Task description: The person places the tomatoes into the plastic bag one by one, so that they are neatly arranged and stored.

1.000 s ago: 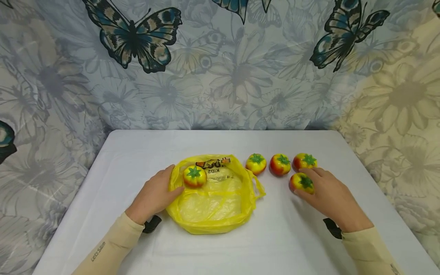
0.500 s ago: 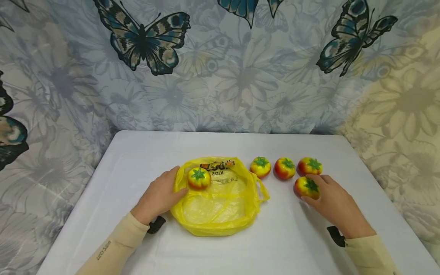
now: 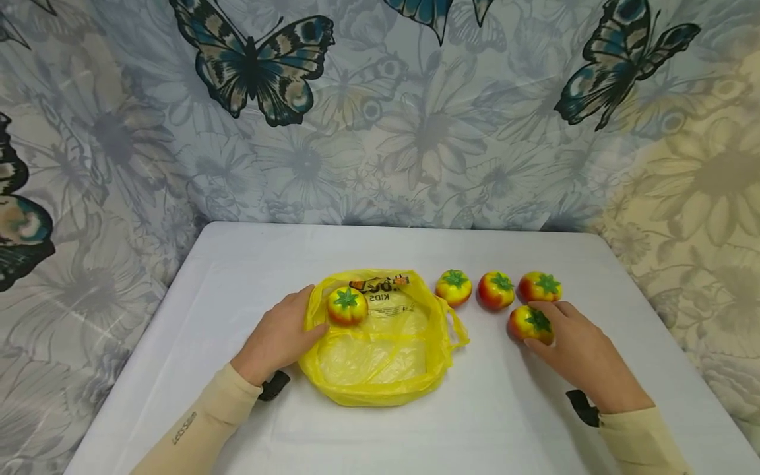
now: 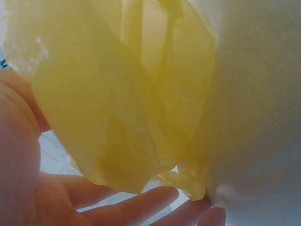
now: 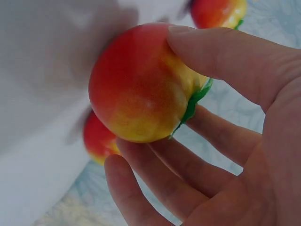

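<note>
A yellow plastic bag [image 3: 374, 369] lies spread open on the white table, with dark print inside its far wall. My left hand [image 3: 278, 336] holds its left rim, thumb over the inside and fingers outside; the left wrist view shows those fingers [image 4: 136, 207] behind the thin yellow plastic. A red-yellow toy tomato [image 3: 347, 306] with a green leafy top sits inside the bag. My right hand [image 3: 578, 349] grips another toy tomato [image 5: 141, 89] between thumb and fingers, right of the bag. Whether this tomato touches the table I cannot tell.
Three more toy tomatoes stand in a row behind the held one: a left one [image 3: 454, 288], a middle one [image 3: 495, 290] and a right one [image 3: 539, 287]. The bag's handle loop [image 3: 457, 330] sticks out toward them. A butterfly-patterned cloth [image 3: 415, 132] hangs behind the table.
The head view has shifted, so everything appears slightly farther right. My right hand's tomato has come marginally nearer to me, away from the row. My left hand stays on the bag.
</note>
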Action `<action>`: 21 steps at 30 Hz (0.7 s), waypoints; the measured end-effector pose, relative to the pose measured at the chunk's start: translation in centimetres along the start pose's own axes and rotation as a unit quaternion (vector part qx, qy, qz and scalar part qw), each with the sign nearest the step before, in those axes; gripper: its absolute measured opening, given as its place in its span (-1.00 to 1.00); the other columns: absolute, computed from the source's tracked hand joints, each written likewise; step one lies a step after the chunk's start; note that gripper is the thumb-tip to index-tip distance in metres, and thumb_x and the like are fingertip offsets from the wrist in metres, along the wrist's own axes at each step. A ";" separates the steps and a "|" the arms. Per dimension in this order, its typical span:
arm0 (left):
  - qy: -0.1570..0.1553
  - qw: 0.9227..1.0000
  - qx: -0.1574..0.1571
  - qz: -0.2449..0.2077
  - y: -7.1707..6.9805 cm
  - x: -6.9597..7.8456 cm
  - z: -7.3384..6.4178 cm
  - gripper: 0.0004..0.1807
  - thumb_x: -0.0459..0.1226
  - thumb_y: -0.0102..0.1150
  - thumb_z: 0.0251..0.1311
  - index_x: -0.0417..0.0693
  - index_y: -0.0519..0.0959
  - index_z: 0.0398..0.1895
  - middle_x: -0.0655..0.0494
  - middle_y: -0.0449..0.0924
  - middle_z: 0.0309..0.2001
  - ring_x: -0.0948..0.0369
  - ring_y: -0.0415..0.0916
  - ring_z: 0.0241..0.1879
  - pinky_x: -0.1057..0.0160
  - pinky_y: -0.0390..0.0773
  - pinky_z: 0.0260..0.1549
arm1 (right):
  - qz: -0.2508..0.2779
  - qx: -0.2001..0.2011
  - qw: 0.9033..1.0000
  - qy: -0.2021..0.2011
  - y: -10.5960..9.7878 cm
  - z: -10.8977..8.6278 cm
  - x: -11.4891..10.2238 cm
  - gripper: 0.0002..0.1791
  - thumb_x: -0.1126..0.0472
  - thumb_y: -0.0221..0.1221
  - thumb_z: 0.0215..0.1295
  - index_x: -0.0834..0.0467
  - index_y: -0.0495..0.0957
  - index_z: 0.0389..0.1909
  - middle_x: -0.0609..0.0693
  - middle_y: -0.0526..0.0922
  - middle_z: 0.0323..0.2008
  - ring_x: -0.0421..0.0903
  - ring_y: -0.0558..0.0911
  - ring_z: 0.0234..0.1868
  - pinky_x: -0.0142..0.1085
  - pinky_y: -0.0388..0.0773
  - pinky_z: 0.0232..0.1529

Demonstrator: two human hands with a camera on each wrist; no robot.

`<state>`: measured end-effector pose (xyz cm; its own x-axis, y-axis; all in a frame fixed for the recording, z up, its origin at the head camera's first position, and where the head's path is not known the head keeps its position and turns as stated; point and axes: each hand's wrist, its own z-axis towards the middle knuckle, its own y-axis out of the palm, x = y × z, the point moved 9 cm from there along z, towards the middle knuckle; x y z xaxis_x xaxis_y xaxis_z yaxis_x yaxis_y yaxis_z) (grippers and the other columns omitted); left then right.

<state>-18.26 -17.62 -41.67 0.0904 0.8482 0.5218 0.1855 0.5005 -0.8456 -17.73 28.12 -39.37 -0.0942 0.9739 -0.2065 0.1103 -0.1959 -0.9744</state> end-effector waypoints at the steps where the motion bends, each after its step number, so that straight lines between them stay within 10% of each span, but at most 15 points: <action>1: 0.001 1.000 0.001 0.001 0.0 0.0 0.0 -0.11 -0.06 0.27 0.48 -0.30 0.16 0.69 -0.32 0.41 0.54 -0.23 0.48 0.46 -0.27 0.51 0.42 | -0.005 -0.003 1.000 0.000 -0.1 0.0 -0.2 -0.13 0.02 0.51 0.30 0.30 0.39 0.52 0.54 0.46 0.34 0.55 0.56 0.22 0.48 0.55 0.15; 21: -0.001 1.000 0.003 -0.002 -0.1 -0.3 0.2 -0.09 -0.05 0.29 0.47 -0.28 0.16 0.70 -0.31 0.41 0.54 -0.20 0.50 0.45 -0.23 0.53 0.42 | -0.011 0.054 0.990 -0.131 -4.9 1.7 -11.4 -0.29 0.03 0.50 0.34 0.17 0.52 0.43 0.27 0.64 0.25 0.26 0.71 0.14 0.21 0.73 0.06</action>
<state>-18.52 -17.85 -41.80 0.0873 0.8469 0.5246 0.1802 0.5045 -0.8444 -18.84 17.83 -32.37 -0.3495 0.9178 -0.1883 0.0013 -0.2005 -0.9797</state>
